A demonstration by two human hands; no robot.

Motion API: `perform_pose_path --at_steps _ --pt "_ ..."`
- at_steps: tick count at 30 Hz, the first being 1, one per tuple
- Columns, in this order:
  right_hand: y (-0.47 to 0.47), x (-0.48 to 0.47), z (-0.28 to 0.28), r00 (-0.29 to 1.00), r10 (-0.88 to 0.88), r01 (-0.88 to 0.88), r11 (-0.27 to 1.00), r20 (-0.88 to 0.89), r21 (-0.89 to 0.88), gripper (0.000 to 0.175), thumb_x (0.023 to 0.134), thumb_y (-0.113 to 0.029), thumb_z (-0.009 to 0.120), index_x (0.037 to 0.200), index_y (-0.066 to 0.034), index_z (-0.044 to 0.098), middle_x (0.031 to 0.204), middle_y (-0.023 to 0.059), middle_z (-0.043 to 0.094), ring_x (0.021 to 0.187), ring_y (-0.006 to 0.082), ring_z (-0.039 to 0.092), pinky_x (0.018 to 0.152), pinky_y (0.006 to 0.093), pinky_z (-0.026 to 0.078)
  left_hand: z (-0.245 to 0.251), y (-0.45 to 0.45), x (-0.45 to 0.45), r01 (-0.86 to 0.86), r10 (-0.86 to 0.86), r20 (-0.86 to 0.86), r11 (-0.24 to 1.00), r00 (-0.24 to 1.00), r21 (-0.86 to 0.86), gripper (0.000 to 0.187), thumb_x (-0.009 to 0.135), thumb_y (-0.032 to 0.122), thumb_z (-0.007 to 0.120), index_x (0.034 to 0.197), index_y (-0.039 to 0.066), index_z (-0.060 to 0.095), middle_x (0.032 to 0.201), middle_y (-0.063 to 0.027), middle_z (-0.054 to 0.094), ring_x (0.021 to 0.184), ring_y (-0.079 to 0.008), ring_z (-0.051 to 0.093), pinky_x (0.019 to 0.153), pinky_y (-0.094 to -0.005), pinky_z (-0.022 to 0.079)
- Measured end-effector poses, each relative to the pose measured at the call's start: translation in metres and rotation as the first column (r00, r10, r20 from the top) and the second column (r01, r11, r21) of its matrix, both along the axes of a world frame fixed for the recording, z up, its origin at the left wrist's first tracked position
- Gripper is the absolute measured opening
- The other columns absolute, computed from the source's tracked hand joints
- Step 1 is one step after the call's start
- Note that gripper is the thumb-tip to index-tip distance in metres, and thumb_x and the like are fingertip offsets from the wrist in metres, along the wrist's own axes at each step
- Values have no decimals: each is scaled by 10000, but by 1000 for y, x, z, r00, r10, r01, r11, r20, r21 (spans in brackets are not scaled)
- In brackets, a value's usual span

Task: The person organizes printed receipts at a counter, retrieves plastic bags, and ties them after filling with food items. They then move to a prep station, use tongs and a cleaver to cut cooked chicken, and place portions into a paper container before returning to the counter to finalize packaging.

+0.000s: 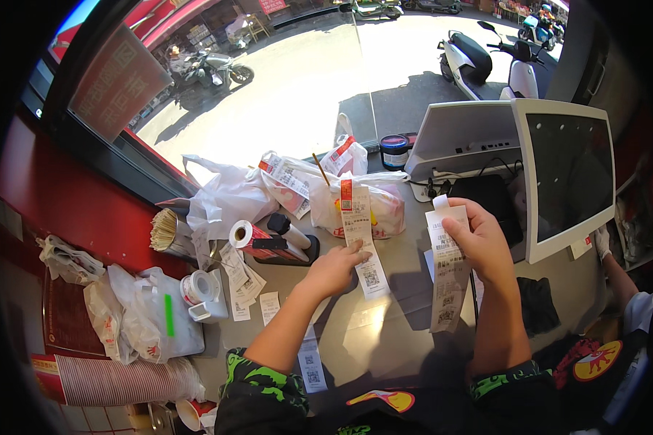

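Note:
My right hand (481,239) holds two or more long printed receipts (450,288) by their top ends, thumb in front, the strips hanging down. My left hand (337,266) rests its fingers on another receipt (373,280), which hangs from a white plastic bag (394,209) under a red sticker (346,194). The bag stands filled on the counter, a brown stick poking out at its top. Behind it sit more tied bags (291,182) with receipts attached. A roll of red stickers (245,236) stands in a black dispenser left of my left hand.
A white two-screen till (568,179) stands at the right. At the left are wooden sticks in a holder (168,231), stacked paper cups (125,380) and plastic bags (158,310). Loose receipts (242,280) lie on the counter (359,342). Another person's gloved hand (603,242) is far right.

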State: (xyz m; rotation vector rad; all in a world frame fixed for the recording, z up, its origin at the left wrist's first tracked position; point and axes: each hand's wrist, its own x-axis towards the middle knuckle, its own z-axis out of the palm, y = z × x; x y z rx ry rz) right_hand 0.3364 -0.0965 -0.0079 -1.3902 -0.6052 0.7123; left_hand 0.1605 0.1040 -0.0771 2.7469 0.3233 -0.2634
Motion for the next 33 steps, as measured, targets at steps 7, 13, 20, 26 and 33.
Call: perform_pose_path --at_steps 7,13,20,26,33 --pt "-6 -43 40 967 188 -164 976 -170 143 313 842 -130 598 1112 0 506 925 52 600 791 89 573 716 221 465 50 -31 -20 90 332 185 282 925 -955 515 889 265 539 1332 65 372 1130 -101 573 930 -173 571 823 -288 442" --pt "4 -60 27 872 301 -265 953 -385 146 337 849 -38 556 1170 -12 455 972 78 595 840 108 590 733 233 488 21 -21 -9 -197 737 365 553 569 -809 460 869 268 580 1219 3 441 985 -79 603 806 -126 563 736 -265 464" --pt "0 -56 18 848 333 -312 943 -412 120 461 866 1 516 1287 -14 330 961 104 597 812 114 602 709 223 506 14 1 37 -171 590 58 324 805 -931 305 876 227 576 1086 7 557 943 -38 623 825 -97 570 744 -257 448" --pt "12 -48 23 999 -25 21 994 34 104 494 874 -14 496 1315 -36 273 964 119 583 815 91 565 681 207 452 76 -2 43 -107 380 115 515 918 -850 726 870 625 339 1184 -8 507 1051 -100 599 944 -152 567 819 -275 435" --pt "39 -54 31 991 -119 95 954 69 283 472 855 -3 528 1276 -33 315 929 136 597 807 108 591 666 223 484 52 -76 -6 117 173 135 109 976 -987 364 850 206 626 1144 5 549 1042 -67 610 982 -123 552 852 -271 437"
